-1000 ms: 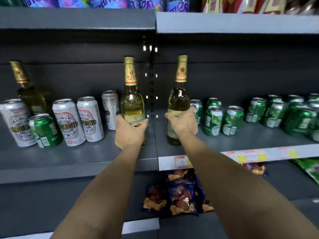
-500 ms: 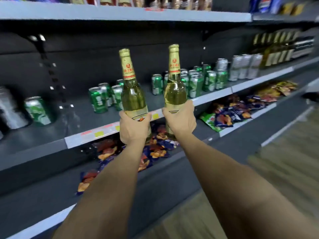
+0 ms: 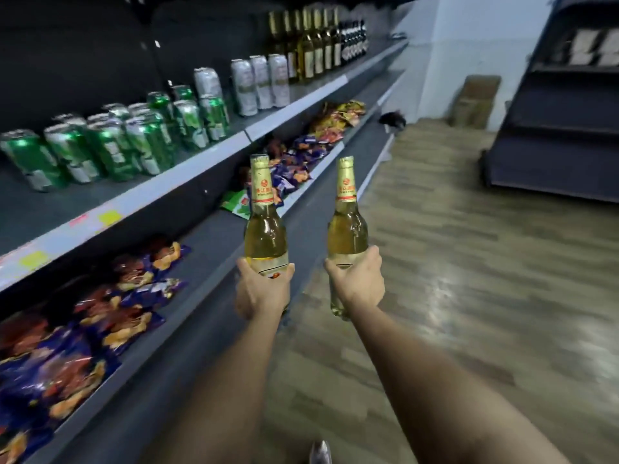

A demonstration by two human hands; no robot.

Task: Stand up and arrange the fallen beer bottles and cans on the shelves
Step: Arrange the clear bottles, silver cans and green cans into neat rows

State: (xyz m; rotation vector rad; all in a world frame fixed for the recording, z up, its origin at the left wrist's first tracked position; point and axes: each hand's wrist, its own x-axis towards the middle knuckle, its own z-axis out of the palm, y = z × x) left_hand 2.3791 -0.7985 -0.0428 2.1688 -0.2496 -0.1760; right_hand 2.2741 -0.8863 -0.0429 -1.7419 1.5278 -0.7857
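Golden glass fills both grips: the left hand (image 3: 263, 289) wraps the lower body of the left bottle (image 3: 264, 236), and the right hand (image 3: 358, 283) wraps the right bottle (image 3: 346, 229) the same way. Both bottles stand upright in the air, side by side and apart, out over the edge of the lower shelf (image 3: 214, 242) and the wood floor (image 3: 469, 262). Snack bags (image 3: 100, 316) lie in heaps along that lower shelf, directly left of the bottles. Above them, the middle shelf (image 3: 160, 195) carries green cans (image 3: 110, 145) standing in a tight cluster, then silver cans (image 3: 259, 82) farther along. Past those stands a row of bottles (image 3: 308, 45) with gold necks, and dark bottles (image 3: 353, 38) beyond. Across the aisle stands a dark rack (image 3: 562, 105), with a cardboard box (image 3: 474, 98) leaning against the far wall.
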